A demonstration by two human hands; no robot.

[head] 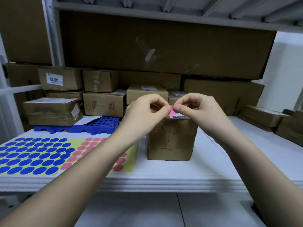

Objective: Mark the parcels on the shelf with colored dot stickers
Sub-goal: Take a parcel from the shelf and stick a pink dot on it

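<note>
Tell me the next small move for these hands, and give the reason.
Probably lower the pink sticker onto the top of the parcel and press it flat. The left hand and right hand both pinch it just above the parcel's top edge, by the white label, so it isn't stuck down yet.

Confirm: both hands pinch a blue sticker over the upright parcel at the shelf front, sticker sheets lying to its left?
Not quite: the sticker is pink, not blue, as the head view shows. Left hand and right hand do pinch it over the upright parcel, sticker sheets to its left.
</note>
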